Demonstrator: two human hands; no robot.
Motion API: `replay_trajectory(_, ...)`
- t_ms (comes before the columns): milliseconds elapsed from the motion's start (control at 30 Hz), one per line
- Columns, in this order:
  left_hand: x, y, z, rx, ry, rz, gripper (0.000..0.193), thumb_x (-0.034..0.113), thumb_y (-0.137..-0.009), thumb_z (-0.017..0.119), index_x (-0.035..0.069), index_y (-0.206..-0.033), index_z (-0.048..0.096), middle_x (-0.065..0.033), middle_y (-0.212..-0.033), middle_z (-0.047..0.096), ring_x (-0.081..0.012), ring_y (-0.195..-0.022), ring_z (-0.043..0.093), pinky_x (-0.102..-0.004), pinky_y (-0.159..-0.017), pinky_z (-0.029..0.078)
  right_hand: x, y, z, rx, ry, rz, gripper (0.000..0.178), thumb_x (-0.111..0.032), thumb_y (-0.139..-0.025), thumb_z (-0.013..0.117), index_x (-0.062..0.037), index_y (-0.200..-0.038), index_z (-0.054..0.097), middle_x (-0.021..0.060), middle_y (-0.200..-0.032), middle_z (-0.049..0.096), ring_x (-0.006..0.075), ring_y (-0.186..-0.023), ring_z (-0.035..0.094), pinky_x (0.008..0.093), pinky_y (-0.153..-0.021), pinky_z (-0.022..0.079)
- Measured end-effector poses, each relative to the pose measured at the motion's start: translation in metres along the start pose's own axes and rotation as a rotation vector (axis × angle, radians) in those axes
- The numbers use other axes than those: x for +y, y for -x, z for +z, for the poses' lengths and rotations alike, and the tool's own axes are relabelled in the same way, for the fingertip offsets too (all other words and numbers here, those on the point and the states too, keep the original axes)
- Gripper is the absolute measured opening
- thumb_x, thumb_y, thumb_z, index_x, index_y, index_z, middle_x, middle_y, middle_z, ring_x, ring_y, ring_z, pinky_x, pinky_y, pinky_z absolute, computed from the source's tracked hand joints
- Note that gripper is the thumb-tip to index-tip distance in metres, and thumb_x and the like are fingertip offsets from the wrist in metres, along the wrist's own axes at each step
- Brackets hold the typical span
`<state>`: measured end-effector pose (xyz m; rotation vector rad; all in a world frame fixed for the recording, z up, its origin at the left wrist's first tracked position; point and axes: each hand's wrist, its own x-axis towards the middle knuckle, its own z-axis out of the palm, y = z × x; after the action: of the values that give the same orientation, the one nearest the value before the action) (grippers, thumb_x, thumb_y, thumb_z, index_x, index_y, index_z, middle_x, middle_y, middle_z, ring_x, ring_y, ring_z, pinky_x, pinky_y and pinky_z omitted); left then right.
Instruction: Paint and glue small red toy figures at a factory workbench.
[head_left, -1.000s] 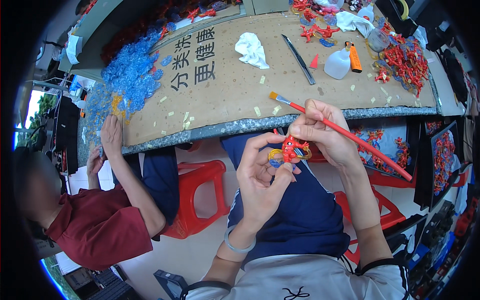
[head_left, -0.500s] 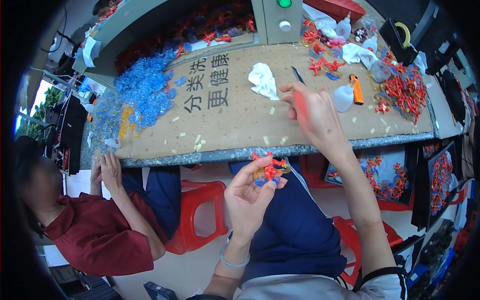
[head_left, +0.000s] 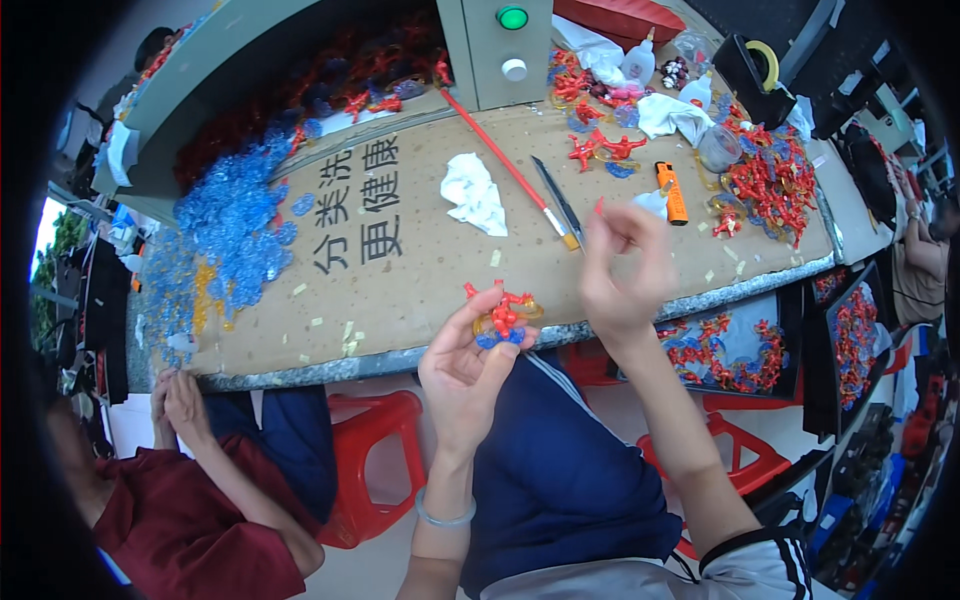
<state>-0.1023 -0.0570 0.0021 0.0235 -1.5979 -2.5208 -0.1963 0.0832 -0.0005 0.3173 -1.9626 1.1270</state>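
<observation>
Between the thumb and fingers of my left hand (head_left: 465, 372) is a small plastic figure (head_left: 506, 312), red with clear yellow and blue parts. It is held just over the table's front edge. My right hand (head_left: 628, 268) is raised to its right over the table edge, its fingers bent and smeared by motion; whether they hold anything is unclear. Beyond that hand, a red-handled paintbrush (head_left: 500, 158) lies slanted on the cardboard beside a dark, slim pointed tool (head_left: 558, 192). Partly behind my right hand is a white squeeze bottle (head_left: 652, 203); a small red tip shows near the fingers.
A crumpled white tissue (head_left: 474, 195) lies mid-table. Clear blue pieces (head_left: 235, 215) are heaped at left, red figures (head_left: 775, 185) at right. An orange box-like item (head_left: 672, 193) stands near the bottle. A person in a maroon shirt (head_left: 200, 520) sits at left. Filled trays (head_left: 725, 350) lie below.
The red paintbrush, earlier a blurred red shape in my right hand, now lies on the cardboard. My right hand has drawn back toward me. The view has shifted; my left hand keeps the figure.
</observation>
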Motion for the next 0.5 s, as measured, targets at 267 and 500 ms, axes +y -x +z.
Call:
replay_trajectory(267, -0.015, -0.024, 0.023, -0.075, 0.008, -0.078, 0.045, -0.009, -0.084, 0.053, -0.012, -0.127, 0.042, -0.0205, -0.118, 0.054, -0.0225, -0.096, 0.063, -0.0318, -0.087, 0.052, 0.036, -0.003, -0.030, -0.116, 0.069, 0.229, 0.053, -0.006, -0.079, 0.069, 0.0057, -0.124, 0.044, 0.0180, -0.115, 0.055, 0.0255, -0.103, 0.055, 0.0340, -0.090, 0.042)
replay_trajectory(500, -0.021, -0.028, 0.022, -0.057, 0.003, -0.044, 0.045, -0.010, -0.085, 0.054, -0.011, -0.127, 0.042, -0.0173, -0.119, 0.054, -0.0194, -0.101, 0.060, -0.0322, -0.089, 0.052, 0.037, 0.000, -0.044, -0.217, -0.144, 0.296, 0.038, 0.000, -0.082, 0.065, 0.0032, -0.117, 0.050, 0.0126, -0.103, 0.063, 0.0151, -0.093, 0.061, 0.0266, -0.080, 0.048)
